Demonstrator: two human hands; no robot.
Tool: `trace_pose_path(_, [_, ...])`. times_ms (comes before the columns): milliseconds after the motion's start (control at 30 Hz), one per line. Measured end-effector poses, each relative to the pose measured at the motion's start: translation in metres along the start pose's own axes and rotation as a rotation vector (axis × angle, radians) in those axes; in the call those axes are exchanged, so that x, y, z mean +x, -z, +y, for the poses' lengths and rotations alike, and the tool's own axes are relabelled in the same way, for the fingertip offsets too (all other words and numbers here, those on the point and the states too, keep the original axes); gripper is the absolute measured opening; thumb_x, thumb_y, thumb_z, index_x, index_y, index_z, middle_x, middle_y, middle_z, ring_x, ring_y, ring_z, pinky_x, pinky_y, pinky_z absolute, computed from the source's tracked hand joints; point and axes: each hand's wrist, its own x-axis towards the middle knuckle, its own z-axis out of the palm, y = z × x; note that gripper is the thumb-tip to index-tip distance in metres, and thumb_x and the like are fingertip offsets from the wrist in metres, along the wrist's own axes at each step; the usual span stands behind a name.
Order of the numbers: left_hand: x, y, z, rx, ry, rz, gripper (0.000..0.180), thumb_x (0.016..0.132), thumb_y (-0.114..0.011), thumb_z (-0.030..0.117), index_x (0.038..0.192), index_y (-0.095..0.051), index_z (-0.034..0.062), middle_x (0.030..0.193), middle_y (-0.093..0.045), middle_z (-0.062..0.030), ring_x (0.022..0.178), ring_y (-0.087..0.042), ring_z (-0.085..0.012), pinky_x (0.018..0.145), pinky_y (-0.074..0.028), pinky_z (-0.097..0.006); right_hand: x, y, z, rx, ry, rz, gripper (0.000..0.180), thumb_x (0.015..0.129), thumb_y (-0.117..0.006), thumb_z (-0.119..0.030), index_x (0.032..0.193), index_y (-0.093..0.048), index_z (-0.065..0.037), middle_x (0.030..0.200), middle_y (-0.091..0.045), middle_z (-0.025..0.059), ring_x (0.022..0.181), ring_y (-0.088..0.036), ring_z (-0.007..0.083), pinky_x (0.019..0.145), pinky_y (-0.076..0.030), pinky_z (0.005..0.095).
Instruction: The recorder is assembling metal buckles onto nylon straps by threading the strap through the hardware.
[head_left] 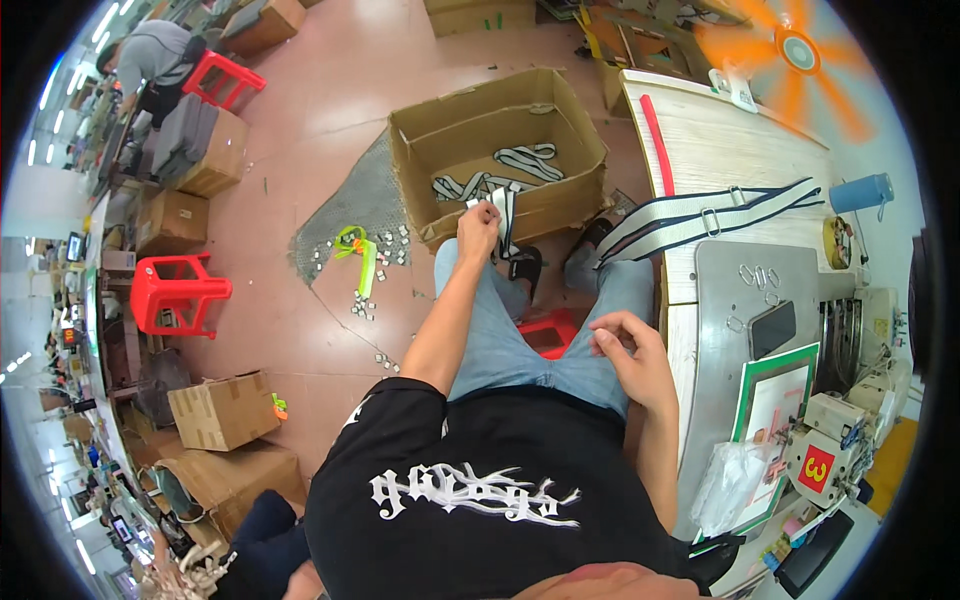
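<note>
My left hand (478,230) reaches forward to the near edge of an open cardboard box (570,215). Its fingers are closed on a white webbing strap with dark edges (505,212), which hangs over the box rim. More straps of this kind (525,160) lie loosely folded inside the box. Over my right thigh, my right hand (632,350) is held with its fingers apart and nothing in it. To its upper right, long striped straps (700,220) with metal buckles lie across the white table (740,150) and hang off its near left corner.
A metal plate (720,300) on the table carries wire rings (760,275), a phone (772,330) and a green-edged frame. A sewing machine (825,455) stands at the right, an orange fan (798,50) at the back. Red stools (180,295), boxes and small scattered pieces occupy the left floor.
</note>
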Motion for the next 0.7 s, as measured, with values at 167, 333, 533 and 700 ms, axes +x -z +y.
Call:
trace_pose_path(167, [0.016, 0.046, 0.087, -0.622, -0.008, -0.128, 0.004, 0.1, -0.074, 0.002, 0.103, -0.071, 0.0043, 0.089, -0.07, -0.0005, 0.08, -0.069, -0.0104, 0.069, -0.059, -0.027, 0.021, -0.011, 0.012, 0.074, 0.027, -0.037, 0.016, 0.106, -0.069, -0.007, 0.12, -0.07, 0.001, 0.098, -0.075, 0.0064, 0.089, -0.072, 0.0129, 0.082, -0.057, 0.0294])
trace_pose_path(333, [-0.012, 0.116, 0.211, -0.82, -0.114, -0.181, 0.005, 0.104, -0.069, -0.001, 0.103, -0.069, 0.0034, 0.098, -0.068, -0.0005, 0.088, -0.071, -0.0093, 0.071, -0.062, -0.027, 0.069, -0.037, 0.007, -0.082, 0.232, 0.201, 0.056, 0.099, -0.076, -0.008, 0.15, -0.054, -0.004, 0.134, -0.063, 0.0138, 0.125, -0.065, 0.0236, 0.091, -0.058, 0.0316])
trace_pose_path(533, [-0.047, 0.171, 0.291, -0.969, -0.407, -0.258, 0.007, 0.1, -0.072, -0.006, 0.101, -0.069, -0.0004, 0.103, -0.062, -0.0027, 0.086, -0.072, -0.0111, 0.066, -0.065, -0.027, 0.144, -0.072, -0.01, -0.26, 0.503, 0.188, 0.043, 0.097, -0.076, -0.013, 0.137, -0.063, -0.003, 0.128, -0.07, 0.0161, 0.12, -0.069, 0.0313, 0.097, -0.057, 0.0422])
trace_pose_path(700, [-0.035, 0.223, 0.316, -1.037, -0.568, -0.076, 0.005, 0.103, -0.068, -0.005, 0.101, -0.068, -0.0002, 0.103, -0.064, -0.0058, 0.084, -0.075, -0.0169, 0.064, -0.067, -0.034, 0.162, -0.081, -0.008, 0.058, 0.413, 0.03, 0.01, 0.105, -0.068, -0.009, 0.11, -0.066, 0.0, 0.094, -0.072, 0.0065, 0.088, -0.067, 0.0145, 0.081, -0.055, 0.0322])
